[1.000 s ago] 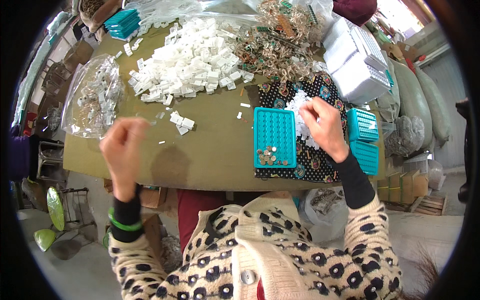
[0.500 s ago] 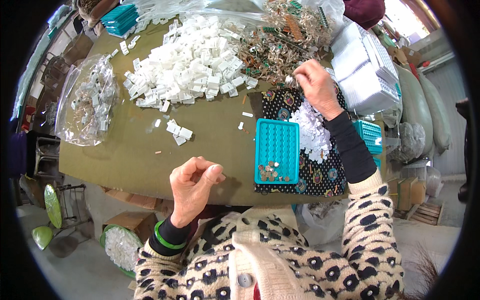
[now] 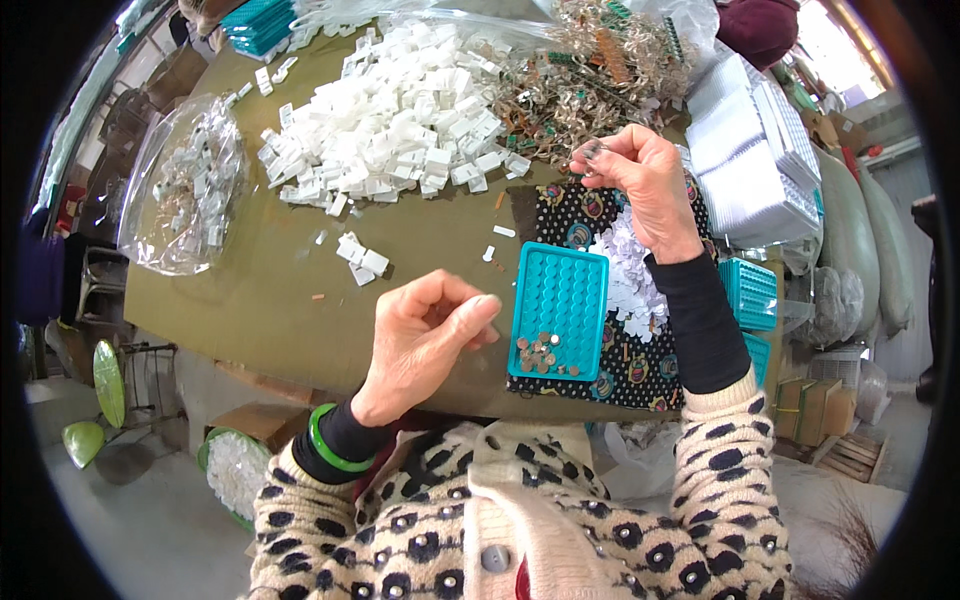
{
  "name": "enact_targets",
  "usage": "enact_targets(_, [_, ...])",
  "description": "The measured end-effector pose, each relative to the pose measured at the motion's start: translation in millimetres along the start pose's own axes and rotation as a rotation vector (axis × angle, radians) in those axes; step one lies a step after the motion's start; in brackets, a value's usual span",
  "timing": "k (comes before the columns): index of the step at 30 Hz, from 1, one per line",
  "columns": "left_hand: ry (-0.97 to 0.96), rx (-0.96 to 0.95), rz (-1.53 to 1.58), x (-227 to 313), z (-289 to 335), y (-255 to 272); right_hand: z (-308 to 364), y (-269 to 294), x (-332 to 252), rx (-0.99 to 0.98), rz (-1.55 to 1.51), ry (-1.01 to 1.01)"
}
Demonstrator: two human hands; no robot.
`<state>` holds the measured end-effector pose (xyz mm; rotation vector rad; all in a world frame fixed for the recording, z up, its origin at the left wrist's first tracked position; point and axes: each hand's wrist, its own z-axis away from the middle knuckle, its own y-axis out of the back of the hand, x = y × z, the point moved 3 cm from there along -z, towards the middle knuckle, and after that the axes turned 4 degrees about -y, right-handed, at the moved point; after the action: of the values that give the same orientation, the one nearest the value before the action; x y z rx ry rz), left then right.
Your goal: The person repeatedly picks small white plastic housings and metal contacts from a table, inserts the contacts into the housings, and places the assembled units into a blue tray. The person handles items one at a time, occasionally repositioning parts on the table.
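My right hand [image 3: 650, 190] is raised just in front of a tangled heap of thin metal parts [image 3: 585, 85]. Between its thumb and fingers is a small shiny metal piece [image 3: 592, 150]. My left hand [image 3: 425, 335] hovers over the near table edge, left of a teal tray [image 3: 560, 285], its fingers curled and the thumb against them; whatever they hold is hidden. Small round metal pieces [image 3: 543, 353] lie in the tray's near end. Beside the tray, thin white pieces [image 3: 630, 280] are piled on a black patterned cloth [image 3: 640, 370].
A big heap of white plastic housings [image 3: 400, 120] covers the far middle of the table [image 3: 230, 310]. A clear bag of parts [image 3: 185, 190] lies at left. White stacked trays [image 3: 750, 150] stand at far right, teal trays [image 3: 750, 293] below them. A few loose housings [image 3: 362, 258] lie mid-table.
My right hand has drawn back slightly from the metal heap, with a shiny piece now showing in its fingers. My left hand has moved right and a little up, toward the teal tray.
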<state>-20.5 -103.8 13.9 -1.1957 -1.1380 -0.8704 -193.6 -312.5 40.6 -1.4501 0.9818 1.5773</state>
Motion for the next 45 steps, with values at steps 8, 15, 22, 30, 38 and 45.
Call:
enact_targets(8, [-0.022,0.021,0.101,16,-18,-17,72,-50,-20,-0.088,0.189,0.14])
enact_targets(15, [-0.116,0.086,0.093,18,-6,-7,105,-77,-17,-0.11,0.201,0.366])
enact_targets(22, [0.02,0.056,0.462,4,12,1,126,-83,-13,-0.135,-0.036,0.158])
enact_targets(30, [-0.006,0.008,0.486,1,34,0,150,-99,-14,-0.042,0.559,0.528])
enact_targets(38, [-0.006,0.037,0.428,1,51,11,166,-112,-12,-0.076,0.704,0.597])
enact_targets(45, [0.314,0.003,0.525,-15,68,23,170,-115,-4,-0.248,0.731,0.56])
